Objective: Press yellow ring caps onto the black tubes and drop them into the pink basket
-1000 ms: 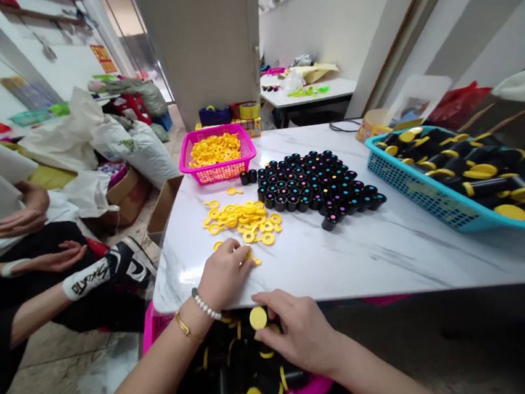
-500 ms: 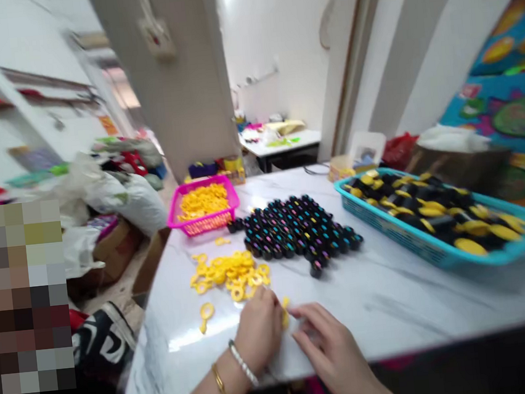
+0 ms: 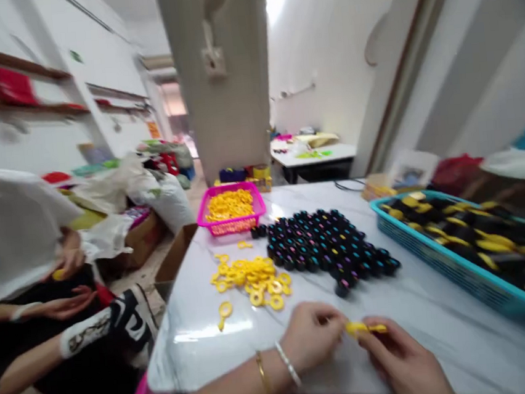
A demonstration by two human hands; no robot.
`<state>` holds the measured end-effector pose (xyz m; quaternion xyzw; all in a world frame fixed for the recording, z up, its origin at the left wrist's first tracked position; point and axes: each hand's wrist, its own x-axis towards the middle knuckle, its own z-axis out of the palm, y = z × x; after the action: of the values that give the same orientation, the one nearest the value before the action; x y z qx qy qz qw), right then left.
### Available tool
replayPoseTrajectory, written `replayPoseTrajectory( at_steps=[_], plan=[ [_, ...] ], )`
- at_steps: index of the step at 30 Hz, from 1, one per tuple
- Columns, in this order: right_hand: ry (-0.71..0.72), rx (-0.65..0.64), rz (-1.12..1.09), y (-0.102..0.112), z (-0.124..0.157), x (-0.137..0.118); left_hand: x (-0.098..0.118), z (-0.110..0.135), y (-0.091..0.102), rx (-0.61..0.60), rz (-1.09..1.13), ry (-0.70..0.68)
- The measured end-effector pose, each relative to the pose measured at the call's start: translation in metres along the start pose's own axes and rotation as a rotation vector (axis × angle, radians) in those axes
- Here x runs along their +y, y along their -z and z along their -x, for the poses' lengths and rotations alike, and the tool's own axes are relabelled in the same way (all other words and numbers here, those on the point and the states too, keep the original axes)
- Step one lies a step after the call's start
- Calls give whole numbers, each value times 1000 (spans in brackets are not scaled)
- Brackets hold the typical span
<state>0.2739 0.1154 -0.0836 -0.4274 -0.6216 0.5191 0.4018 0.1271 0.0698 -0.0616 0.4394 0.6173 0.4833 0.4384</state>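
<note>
A small yellow plastic piece [image 3: 357,328], looking like the ringed wands in the pile, lies level between my hands over the near table edge. My left hand [image 3: 312,336] is closed, its fingertips pinching the piece's left end. From the other side my right hand [image 3: 404,357] grips it between thumb and fingers, with a yellow tip sticking out to the right. Beyond my left hand is a loose pile of yellow ring-ended wands [image 3: 246,276], one lying apart at its near left. Black round caps [image 3: 313,238] with coloured centres stand in a tight block behind my hands.
A pink basket [image 3: 232,226] of yellow pieces stands at the table's back left. On the right, a long blue basket [image 3: 440,260] holds black and yellow parts. A co-worker's hands [image 3: 69,284] and shoe [image 3: 137,317] are at the left, beside cardboard boxes and bags.
My right hand has closed on the yellow piece, which was at my left hand's fingertips. Both hands sit farther right in view. The camera has turned left, bringing the co-worker into sight.
</note>
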Motion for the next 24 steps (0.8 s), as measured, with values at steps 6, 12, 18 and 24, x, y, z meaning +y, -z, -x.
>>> replayPoseTrajectory(
  at_steps=[6, 12, 18, 24],
  plan=[
    [-55, 74, -43, 21, -3, -6, -3, -50, 5, 247, -513, -217],
    [-103, -45, -129, 18, 0, 0, -1, -66, 0, 169, -678, -350],
    [-166, -56, -173, 24, -6, 0, -13, 4, 34, 75, -701, -311],
    [-235, -310, -276, -7, -14, -24, -23, 23, 40, 99, -579, -309]
  ],
)
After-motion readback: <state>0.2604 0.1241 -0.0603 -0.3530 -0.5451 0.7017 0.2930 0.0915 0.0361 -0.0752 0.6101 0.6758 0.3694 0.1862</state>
